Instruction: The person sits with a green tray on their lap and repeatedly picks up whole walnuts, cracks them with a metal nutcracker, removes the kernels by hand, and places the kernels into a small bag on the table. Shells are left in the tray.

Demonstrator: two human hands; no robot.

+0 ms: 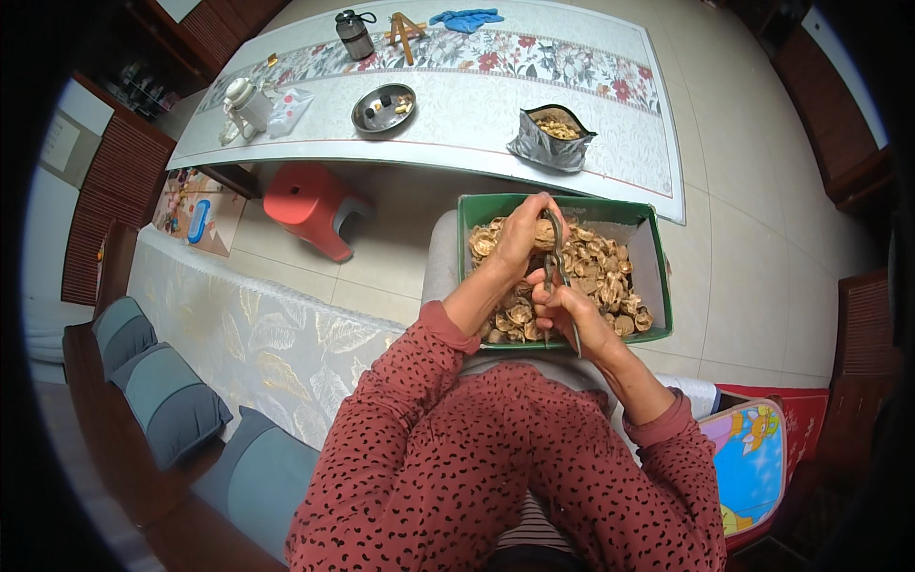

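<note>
Over an open green cardboard box [663, 286], my left hand [520, 232] holds a walnut [545, 234] between the jaws of a metal nutcracker [558, 247]. My left fingertips wrap over the top end of the tool. Lower down, my right hand [582, 314] is closed around the nutcracker's two handles, which point back toward my body. The walnut is partly covered by the fingers and the metal arm, so I cannot tell whether it is cracked. Many broken walnut shells [597, 268] fill the box beneath both hands.
Beyond the box, a table [457, 139] carries an open foil bag of kernels [554, 146], a steel dish [384, 109], a white bottle [249, 107] and a dark flask [354, 36]. A red stool [307, 204] stands below. A cushioned bench [286, 307] lies left.
</note>
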